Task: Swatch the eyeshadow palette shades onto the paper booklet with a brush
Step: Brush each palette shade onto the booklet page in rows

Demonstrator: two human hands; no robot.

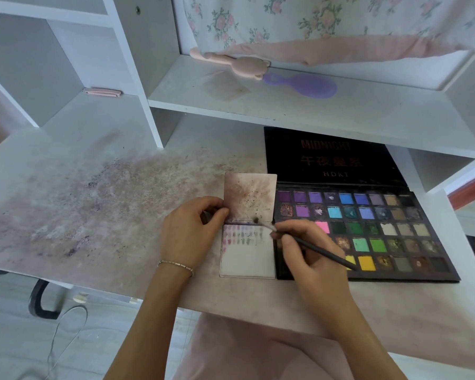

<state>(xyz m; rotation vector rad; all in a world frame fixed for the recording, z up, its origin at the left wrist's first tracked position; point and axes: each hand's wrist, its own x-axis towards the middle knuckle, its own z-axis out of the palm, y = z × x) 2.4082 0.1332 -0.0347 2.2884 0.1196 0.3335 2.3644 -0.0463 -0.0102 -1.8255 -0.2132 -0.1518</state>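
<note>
Booklet (247,253) sits on counter (93,193), touching palette (368,234) left edge. My left hand (188,233) pinches its flipped-up page, right hand (310,256) grips brush (310,244), tip near fold. I'd go short light strokes, continue existing row.

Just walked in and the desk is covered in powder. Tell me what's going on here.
A person is swatching eyeshadow onto a small paper booklet. The left hand pinches the booklet's left edge near the fold, holding it open on the desk. The right hand holds a brush, its tip at the fold, just above the swatches. Two rows of swatches fill the top of the lower page; the rest is blank. The open palette lies right beside the booklet.
</note>
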